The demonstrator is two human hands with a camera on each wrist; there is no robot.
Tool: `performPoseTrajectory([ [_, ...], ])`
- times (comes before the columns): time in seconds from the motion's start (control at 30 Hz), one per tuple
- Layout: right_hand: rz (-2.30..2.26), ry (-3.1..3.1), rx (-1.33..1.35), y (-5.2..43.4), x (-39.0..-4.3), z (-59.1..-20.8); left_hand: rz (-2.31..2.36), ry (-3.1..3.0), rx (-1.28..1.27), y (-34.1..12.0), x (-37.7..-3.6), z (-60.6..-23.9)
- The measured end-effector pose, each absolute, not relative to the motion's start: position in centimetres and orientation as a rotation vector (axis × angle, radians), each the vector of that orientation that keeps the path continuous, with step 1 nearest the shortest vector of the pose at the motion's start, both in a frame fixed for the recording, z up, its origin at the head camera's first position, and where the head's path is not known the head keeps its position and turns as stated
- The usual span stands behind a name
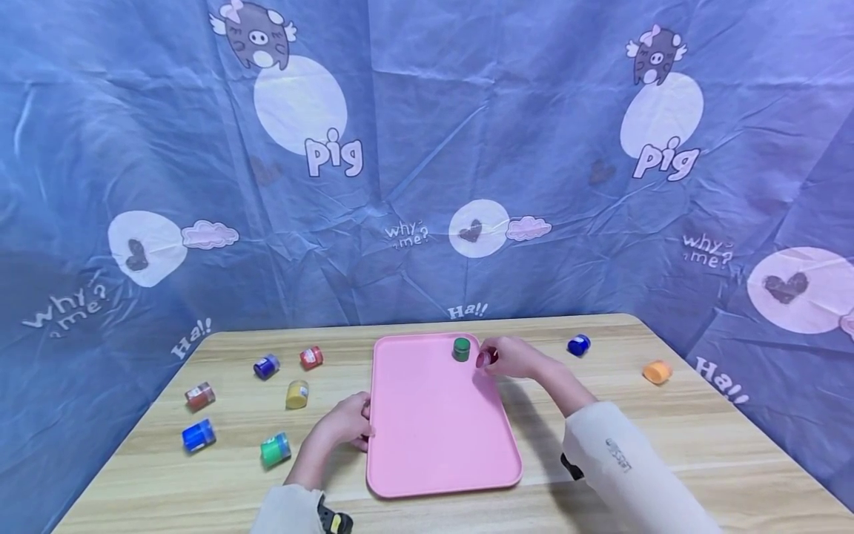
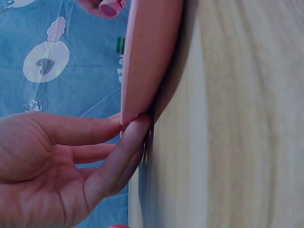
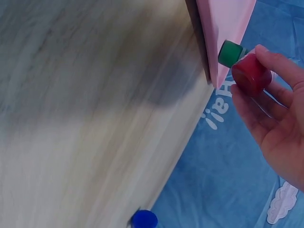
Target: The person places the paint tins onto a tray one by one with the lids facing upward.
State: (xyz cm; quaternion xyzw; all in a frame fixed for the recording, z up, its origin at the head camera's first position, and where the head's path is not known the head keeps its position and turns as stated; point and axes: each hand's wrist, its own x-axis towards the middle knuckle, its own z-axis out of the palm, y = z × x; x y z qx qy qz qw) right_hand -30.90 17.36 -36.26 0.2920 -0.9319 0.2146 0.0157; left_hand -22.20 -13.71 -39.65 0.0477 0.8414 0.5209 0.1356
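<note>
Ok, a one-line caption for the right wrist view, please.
Right hand holds a red jar beside a green jar at the pink tray edge.

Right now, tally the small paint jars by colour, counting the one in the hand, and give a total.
Blue jars: 3
Red jars: 3, one held in the right hand, two on the table
Green jars: 2, one on the pink tray, one beside it
Yellow jars: 1
Orange jars: 1
Total: 10
</note>
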Motion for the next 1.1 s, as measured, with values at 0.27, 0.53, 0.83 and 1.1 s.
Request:
performPoseTrajectory([
  [0.27, 0.953, -2.896, 0.718, 16.4, -31.8, -36.8, 1.502, 2.454, 0.150, -13.8, -22.3, -39.7],
  [0.53, 1.292, -2.871, 0.325, 15.0, -32.5, -37.6, 1.505, 2.446, 0.184, -13.9, -22.4, -39.8],
  [0.83, 1.471, -2.830, 0.187, 14.2, -32.6, -38.3, 1.512, 2.447, 0.165, -13.8, -22.4, -39.9],
  [1.1, 1.372, -2.904, 0.196, 13.5, -32.1, -38.4, 1.492, 2.456, 0.176, -13.8, -22.4, -39.8],
])
